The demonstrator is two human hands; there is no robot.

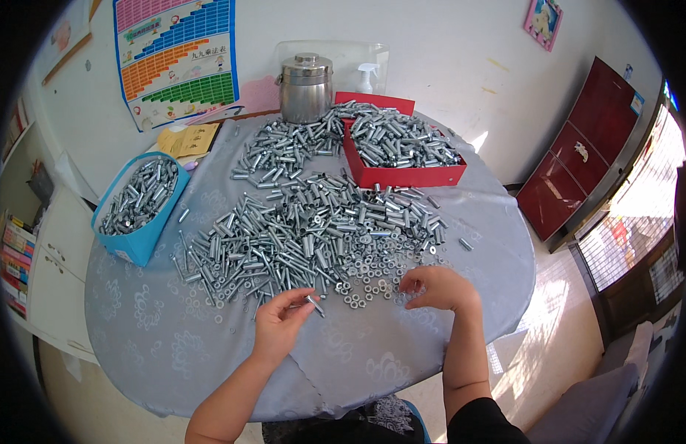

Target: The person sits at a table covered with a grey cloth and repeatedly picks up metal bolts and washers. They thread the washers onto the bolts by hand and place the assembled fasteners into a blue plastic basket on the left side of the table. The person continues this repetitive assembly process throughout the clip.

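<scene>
My left hand [278, 325] is closed in a pinch on a silver bolt [317, 306], which points down and to the right just above the near side of the table. My right hand [441, 288] hovers at the right edge of a spread of flat washers [400, 297] and nuts [355, 301]. Its fingers are curved, with a gap between thumb and forefinger, and nothing shows held in them. Beyond both hands lies a wide heap of metal sleeves [321, 214]. Long bolts [265, 268] lie along its left and near part.
A red box [413, 176] full of metal sleeves stands at the far right. At the left is a blue bin [145, 250] of similar parts. A steel canister [306, 92], a white spray bottle [367, 77] and a yellow booklet [187, 140] sit along the back. Grey cloth covers the table [165, 362].
</scene>
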